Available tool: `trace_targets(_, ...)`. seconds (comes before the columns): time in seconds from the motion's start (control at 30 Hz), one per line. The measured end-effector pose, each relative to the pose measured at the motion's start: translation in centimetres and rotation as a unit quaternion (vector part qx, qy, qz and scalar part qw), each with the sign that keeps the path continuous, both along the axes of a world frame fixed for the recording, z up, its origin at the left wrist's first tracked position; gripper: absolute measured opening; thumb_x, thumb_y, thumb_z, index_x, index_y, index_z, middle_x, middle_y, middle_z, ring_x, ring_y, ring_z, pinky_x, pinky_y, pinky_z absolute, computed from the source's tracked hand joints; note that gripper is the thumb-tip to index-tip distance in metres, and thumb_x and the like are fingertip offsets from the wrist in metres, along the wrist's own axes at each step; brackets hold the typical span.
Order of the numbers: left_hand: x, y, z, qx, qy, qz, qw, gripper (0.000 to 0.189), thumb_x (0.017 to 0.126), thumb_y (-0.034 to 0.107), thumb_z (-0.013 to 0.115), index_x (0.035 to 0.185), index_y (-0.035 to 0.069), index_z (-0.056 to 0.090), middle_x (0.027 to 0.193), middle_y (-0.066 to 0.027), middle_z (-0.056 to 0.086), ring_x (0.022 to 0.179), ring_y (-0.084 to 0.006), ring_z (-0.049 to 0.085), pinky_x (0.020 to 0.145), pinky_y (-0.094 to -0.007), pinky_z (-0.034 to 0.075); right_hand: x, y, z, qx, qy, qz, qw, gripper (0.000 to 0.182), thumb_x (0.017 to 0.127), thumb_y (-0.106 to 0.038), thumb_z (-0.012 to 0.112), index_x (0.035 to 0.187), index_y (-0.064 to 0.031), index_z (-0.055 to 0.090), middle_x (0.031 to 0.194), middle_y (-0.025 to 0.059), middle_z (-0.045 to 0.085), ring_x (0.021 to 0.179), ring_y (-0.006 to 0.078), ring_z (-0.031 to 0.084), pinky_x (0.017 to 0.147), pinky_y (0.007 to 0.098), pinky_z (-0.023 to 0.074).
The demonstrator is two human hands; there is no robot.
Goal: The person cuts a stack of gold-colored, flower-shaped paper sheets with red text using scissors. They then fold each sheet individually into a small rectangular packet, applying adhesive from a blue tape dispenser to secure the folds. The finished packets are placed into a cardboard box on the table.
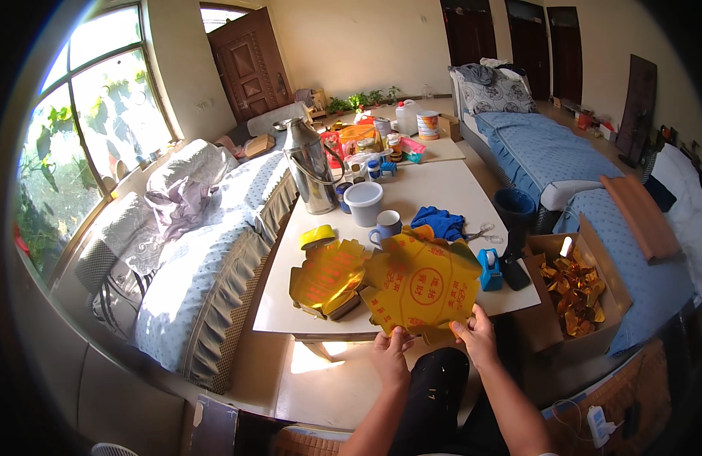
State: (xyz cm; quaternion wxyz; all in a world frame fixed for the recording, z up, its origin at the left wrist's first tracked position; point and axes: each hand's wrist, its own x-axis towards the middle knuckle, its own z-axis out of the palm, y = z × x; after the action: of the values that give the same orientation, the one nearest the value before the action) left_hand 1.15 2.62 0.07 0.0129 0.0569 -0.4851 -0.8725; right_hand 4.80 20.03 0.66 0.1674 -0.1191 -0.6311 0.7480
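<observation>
A flat die-cut sheet of gold foil card (425,285) with red printed characters is held up over the table's front edge. My left hand (394,347) pinches its lower left edge, and my right hand (475,336) pinches its lower right edge. Just left of it, a stack of similar gold card sheets (328,279) lies on the white table (277,296). Behind the stack is a roll of yellow tape (317,236). To the right of the held sheet stands a blue tape dispenser (490,270). An open cardboard box (604,285) at the right holds folded gold foil pieces (573,296).
A blue mug (386,225), a lidded white tub (364,202) and a metal canister (311,171) stand farther back. Near the right edge lie a blue cloth (439,222) and scissors (485,231). A dark blue bin (514,208) stands beside the table. Sofas flank both sides.
</observation>
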Motion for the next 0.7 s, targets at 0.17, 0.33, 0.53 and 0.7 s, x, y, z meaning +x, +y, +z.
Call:
trace_targets(0.17,1.0,-0.7,1.6,0.011,0.041,-0.044,0.998,0.015,0.101,0.016,0.059,0.112,0.005,0.058,0.103,-0.0096,0.068,0.090,-0.0190,0.069,0.078,-0.0317,0.056,0.4,0.7,-1.0,-0.022,0.033,-0.010,0.999,0.067,0.095,-0.004,0.065,0.153,-0.0013,0.031,0.084,0.0013,0.061,0.067,0.0051,0.055,0.060,0.0201,0.0489)
trace_targets(0.33,0.8,-2.0,2.8,0.077,-0.001,-0.041,0.996,0.015,0.101,0.011,0.052,0.110,0.001,0.059,0.090,-0.0059,0.064,0.076,-0.0142,0.065,0.077,-0.0335,0.060,1.5,0.9,1.0,0.018,0.054,-0.008,0.998,0.050,0.099,-0.004,0.055,0.147,-0.0029,0.042,0.082,-0.0011,0.057,0.067,0.0052,0.048,0.062,0.0199,0.0424)
trace_targets(0.53,-0.6,-3.3,2.2,-0.025,0.019,-0.076,0.997,0.004,0.097,0.007,0.059,0.098,0.004,0.062,0.085,-0.0041,0.067,0.071,-0.0104,0.064,0.070,-0.0294,0.059,2.1,1.1,1.9,0.069,0.055,-0.024,0.996,0.052,0.100,-0.004,0.053,0.150,-0.0015,0.038,0.084,-0.0006,0.057,0.068,0.0048,0.048,0.061,0.0198,0.0424)
trace_targets(0.7,-0.8,-4.1,0.0,-0.027,0.023,-0.061,0.998,0.004,0.095,0.005,0.064,0.093,0.006,0.060,0.086,-0.0064,0.069,0.071,-0.0128,0.066,0.070,-0.0302,0.060,2.2,1.1,0.8,0.136,0.059,-0.064,0.987,0.059,0.099,-0.004,0.057,0.153,-0.0036,0.035,0.088,0.0008,0.059,0.069,0.0058,0.050,0.062,0.0210,0.0449)
